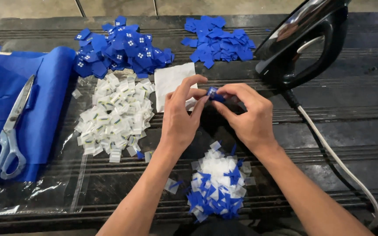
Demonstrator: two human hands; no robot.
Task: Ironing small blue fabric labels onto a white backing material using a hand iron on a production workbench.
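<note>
Both my hands pinch one small blue fabric piece over the dark table.

Nearest me, below the blue fabric piece [212, 93], lies a heap of white and blue scraps [217, 185] on the table [337, 140]. Above that heap my left hand [181, 114] and right hand [245, 114] meet, fingertips closed on the piece from either side, holding it just off the table. Left of the piece sits a pile of small white labels [110, 116] on clear plastic, and further left scissors [6, 135] rest on folded blue cloth [44, 100]. Just behind the piece lies a white sheet [171, 81]. Right of it stands a black iron [302, 41] with its white cord [342, 164]. Farthest off lie two piles of blue squares, one white-dotted [121, 50], one plain [219, 41].
</note>
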